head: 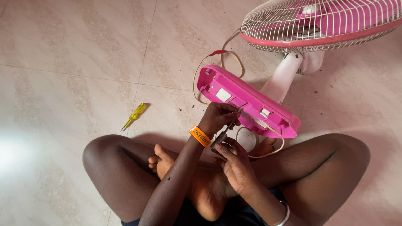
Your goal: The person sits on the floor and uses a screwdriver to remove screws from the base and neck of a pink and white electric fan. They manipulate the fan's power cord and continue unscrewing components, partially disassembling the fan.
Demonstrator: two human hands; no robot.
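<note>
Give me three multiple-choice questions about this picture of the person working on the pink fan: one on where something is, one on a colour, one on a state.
1. Where does the yellow screwdriver lie?
A. On the floor, apart from both hands
B. In the right hand
C. On the fan base

2. What colour is the wristband on the left hand?
A. Green
B. Orange
C. White

3. How is the fan base positioned?
A. Flat on the floor
B. Tipped up, underside showing
C. Detached from the fan

Answers: 1 A, it rests alone on the tiles. 2 B, the band is orange. 3 B, the underside faces the person, and both the left hand and right hand hold a thin tool to it.
</note>
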